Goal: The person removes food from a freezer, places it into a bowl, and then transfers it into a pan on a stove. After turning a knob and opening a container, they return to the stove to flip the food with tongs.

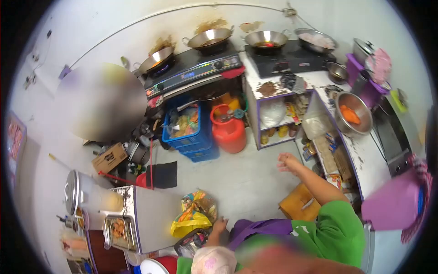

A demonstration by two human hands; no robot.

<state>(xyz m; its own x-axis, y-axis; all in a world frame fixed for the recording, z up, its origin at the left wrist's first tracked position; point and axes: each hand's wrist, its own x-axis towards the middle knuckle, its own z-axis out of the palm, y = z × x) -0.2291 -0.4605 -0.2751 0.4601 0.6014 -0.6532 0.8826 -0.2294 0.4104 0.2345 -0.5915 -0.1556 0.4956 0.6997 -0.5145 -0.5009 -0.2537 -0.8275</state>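
My right hand (289, 163) is held out over the floor, left of the shelves under the right counter. Its fingers are loosely bent and apart, with nothing visible in them. Low in the middle, my left hand (220, 225) hangs beside the purple apron (255, 233). Its fingers are small in view but look loose, and no held thing shows. Nearest to it are a yellow plastic bag (191, 221) and a black-rimmed container (191, 243). Beneath my right forearm stands a brown box-like piece (299, 203).
Woks (211, 38) sit on the stoves (196, 68) at the back. Blue crates (191, 146) and a red gas cylinder (229, 136) stand below. A steel bowl (365, 114) holding something orange is on the right counter. A large pot (77, 192) stands left. A blurred oval covers the upper left.
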